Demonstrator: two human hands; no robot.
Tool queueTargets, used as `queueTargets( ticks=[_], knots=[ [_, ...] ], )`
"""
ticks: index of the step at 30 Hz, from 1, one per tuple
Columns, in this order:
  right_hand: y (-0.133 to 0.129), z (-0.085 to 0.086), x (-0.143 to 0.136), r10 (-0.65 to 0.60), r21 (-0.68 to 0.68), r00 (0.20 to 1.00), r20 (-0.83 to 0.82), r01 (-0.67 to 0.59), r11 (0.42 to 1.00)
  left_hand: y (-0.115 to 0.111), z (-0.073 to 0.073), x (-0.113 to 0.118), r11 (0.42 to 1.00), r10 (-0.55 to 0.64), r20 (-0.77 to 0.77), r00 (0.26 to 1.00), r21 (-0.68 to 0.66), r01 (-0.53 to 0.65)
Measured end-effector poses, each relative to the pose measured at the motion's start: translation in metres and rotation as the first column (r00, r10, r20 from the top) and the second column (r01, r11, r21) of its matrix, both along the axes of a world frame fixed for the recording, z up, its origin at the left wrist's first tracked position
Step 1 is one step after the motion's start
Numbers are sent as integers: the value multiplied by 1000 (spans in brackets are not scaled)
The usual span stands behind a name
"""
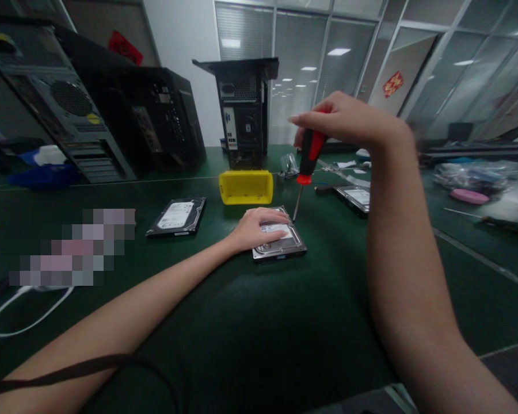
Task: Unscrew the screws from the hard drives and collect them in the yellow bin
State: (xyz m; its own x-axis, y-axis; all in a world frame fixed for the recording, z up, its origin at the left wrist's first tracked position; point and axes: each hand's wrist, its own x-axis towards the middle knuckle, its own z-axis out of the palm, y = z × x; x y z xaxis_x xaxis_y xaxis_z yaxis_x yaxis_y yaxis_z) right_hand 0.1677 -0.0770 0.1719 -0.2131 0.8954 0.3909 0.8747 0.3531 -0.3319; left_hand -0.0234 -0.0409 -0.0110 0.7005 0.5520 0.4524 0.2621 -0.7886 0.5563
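Note:
A silver hard drive (280, 246) with a white label lies flat on the green table. Across its top rests my left hand (261, 227), palm at the left edge and fingers reaching toward the right edge, holding it down. My right hand (328, 118) is wrapped round the top of a red and black screwdriver (309, 155) above the drive. The shaft points down, nearly upright, and its tip meets the drive's right edge by my left fingertips. Whether a screw sits under the tip is too small to tell.
A second hard drive (176, 216) lies to the left, another (356, 198) to the right, partly behind my forearm. Behind stand a yellow bin (246, 187) and black computer cases (246, 115). At right are a pink round object (469, 196) and plastic bags (475, 175). A dark cable crosses my left forearm.

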Motion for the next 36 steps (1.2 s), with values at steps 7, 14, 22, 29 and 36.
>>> queueTargets(
  ticks=[7, 14, 22, 29, 36],
  knots=[
    [5, 0, 1, 136, -16, 989, -54, -137, 990, 0, 0, 0, 1000, 4, 7, 1000, 1, -4],
    [8, -1, 2, 202, -18, 978, -51, -204, 979, -2, 1, 0, 1000, 9, -2, 1000, -2, -9],
    [6, -1, 0, 230, -49, 960, -158, -240, 969, -2, 2, -1, 1000, 5, -13, 1000, -8, -5],
    [8, -2, 3, 200, -7, 980, -8, -200, 980, -1, 1, 0, 1000, -9, 4, 1000, 8, 9],
    [7, -1, 2, 132, 36, 989, 68, -135, 990, 0, 0, 0, 1000, -11, 4, 1000, 19, 10]
  ],
)
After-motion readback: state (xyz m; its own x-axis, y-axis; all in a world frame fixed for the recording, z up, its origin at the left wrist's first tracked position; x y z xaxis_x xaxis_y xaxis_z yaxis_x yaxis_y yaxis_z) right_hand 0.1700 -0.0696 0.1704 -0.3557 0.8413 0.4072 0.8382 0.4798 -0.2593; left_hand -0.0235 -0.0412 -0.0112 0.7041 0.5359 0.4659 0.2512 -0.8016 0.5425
